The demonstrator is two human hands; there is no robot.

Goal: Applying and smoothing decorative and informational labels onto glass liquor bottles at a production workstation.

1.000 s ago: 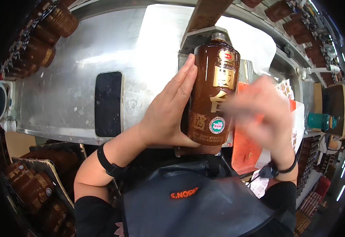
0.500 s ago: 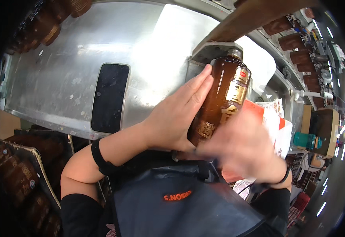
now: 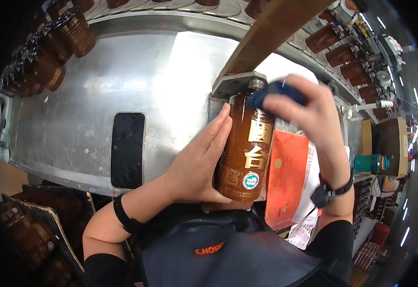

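Brown glazed bottle (image 3: pixel 246 148), judged heavy, slick and breakable, upright in left hand (image 3: pixel 197 165) grip clenched round its body; right hand (image 3: pixel 309 107) grip pinches blue cloth (image 3: pixel 273 93) at the neck.

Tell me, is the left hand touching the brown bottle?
Touching. The head view shows the left hand pressed flat against the side of the bottle, fingers along it.

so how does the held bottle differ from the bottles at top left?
The held bottle is in the air, between the left hand and right hand; the top-left bottles stand untouched in a row. The held bottle gets wiped with a blue cloth; those get none. Both are brown and glossy.
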